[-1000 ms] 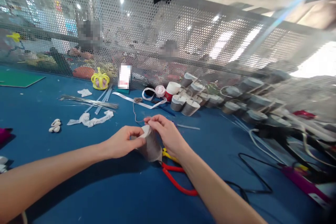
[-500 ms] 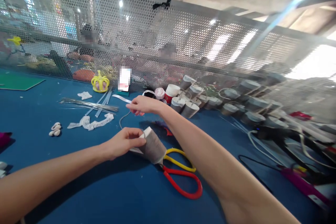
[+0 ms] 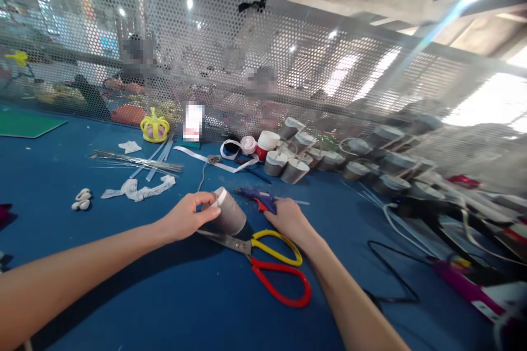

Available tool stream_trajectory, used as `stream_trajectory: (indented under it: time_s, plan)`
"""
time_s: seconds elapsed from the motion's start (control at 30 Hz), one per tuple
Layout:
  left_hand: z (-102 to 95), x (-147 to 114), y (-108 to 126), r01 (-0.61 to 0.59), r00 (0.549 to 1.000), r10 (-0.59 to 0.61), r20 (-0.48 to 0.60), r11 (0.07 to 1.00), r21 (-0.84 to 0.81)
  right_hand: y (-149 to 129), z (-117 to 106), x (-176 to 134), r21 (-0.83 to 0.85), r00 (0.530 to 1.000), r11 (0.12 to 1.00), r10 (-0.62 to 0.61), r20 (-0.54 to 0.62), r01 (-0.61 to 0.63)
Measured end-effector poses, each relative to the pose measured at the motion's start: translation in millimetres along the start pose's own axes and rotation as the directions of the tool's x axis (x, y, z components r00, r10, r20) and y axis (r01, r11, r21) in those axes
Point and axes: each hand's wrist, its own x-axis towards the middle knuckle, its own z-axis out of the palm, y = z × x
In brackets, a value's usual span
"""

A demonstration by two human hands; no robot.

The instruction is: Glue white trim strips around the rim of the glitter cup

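Tilted on its side, a small grey cup [image 3: 231, 214] with a white rim is pinched at its mouth by my left hand [image 3: 187, 216]. A thin grey cord [image 3: 202, 177] runs from near the rim to a small bundle farther back. My right hand [image 3: 290, 219] is closed round the handle of a blue glue gun [image 3: 257, 197] with an orange trigger; a clear glue stick [image 3: 297, 201] pokes from its rear. Between my arms lie scissors [image 3: 281, 283] with one red and one yellow handle, their blades partly behind the cup and my left fingers.
Several grey cups [image 3: 295, 170] are piled along the perforated metal screen [image 3: 222, 38]. A white ribbon [image 3: 193, 154], a yellow crown-shaped piece [image 3: 155, 127], wires [image 3: 135, 160] and lace [image 3: 140, 191] lie behind my left hand. A purple power strip [image 3: 461, 285] with cables is at right.
My right hand has come back from the white ribbon and cord and taken hold of the glue gun. The cup in my left hand has shifted slightly back and left, uncovering the scissor blades.
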Motion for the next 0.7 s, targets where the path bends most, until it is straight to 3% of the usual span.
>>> stream_trajectory:
  time_s: [0.13,0.23,0.3,0.4,0.47,0.57,0.7]
  plan:
    - [0.5,0,-1,-0.061,0.998,0.060,0.011,0.987,0.150,0,5,-2,0.089,0.989,0.985,0.146,0.027,-0.148]
    - [1.0,1,-3,-0.061,0.998,0.060,0.012,0.983,0.171,-3,-10,-4,0.176,0.978,0.962,0.206,0.023,-0.207]
    - [0.7,1,-3,-0.049,0.999,0.049,0.005,0.984,0.172,-8,-23,-8,0.321,0.978,0.925,0.209,0.014,-0.202]
    - [-0.7,2,-3,-0.046,0.999,0.047,-0.003,0.985,0.166,-18,-40,-19,0.683,0.984,0.708,0.137,0.116,-0.180]
    - [-1.7,2,-3,-0.051,0.999,0.052,0.000,0.986,0.158,-29,-48,-27,0.784,0.975,0.583,0.083,0.205,-0.215]
    - [-2.5,3,-4,-0.037,0.999,0.038,-0.001,0.989,0.146,-43,-55,-39,0.777,0.974,0.601,0.005,0.228,-0.185]
    - [-1.7,4,-6,-0.007,1.000,0.007,0.005,0.990,0.141,-54,-60,-50,0.691,0.986,0.720,-0.062,0.156,-0.064]
